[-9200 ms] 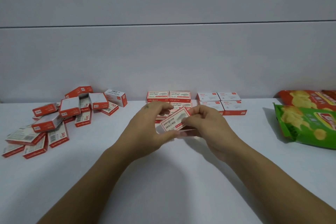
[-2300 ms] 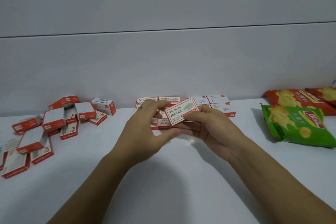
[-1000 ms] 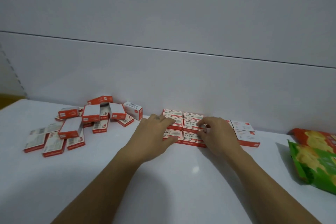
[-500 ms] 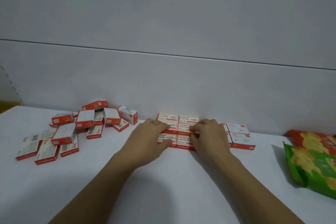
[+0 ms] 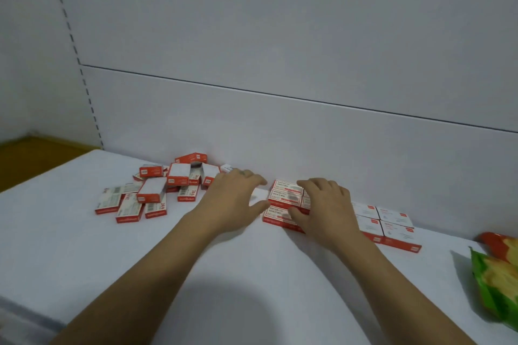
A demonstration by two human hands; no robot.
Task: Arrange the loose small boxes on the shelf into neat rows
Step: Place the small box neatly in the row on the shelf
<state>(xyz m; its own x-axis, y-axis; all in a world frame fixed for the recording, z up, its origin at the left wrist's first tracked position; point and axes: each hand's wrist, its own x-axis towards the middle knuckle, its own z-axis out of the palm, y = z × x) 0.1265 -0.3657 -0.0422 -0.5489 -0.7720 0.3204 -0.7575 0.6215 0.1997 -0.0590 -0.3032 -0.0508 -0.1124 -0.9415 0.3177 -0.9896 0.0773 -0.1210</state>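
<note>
Left hand [image 5: 232, 202]: fingers spread, just left of rows [image 5: 286, 196].
Right hand [image 5: 326, 206]: flat on rows, hiding some.
Pile [image 5: 152, 193]: left of rows.
Bags [image 5: 493, 283]: cut off.

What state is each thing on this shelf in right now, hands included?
loose boxes: jumbled heap, unsorted.
red-fronted block: flat, in tidy rows.
white-topped block: flat, tidy, right of it.
left hand: open, holding nothing.
right hand: open, fingers resting on the red-fronted block.
green chip bag: lying flat, partly out of frame.
</note>
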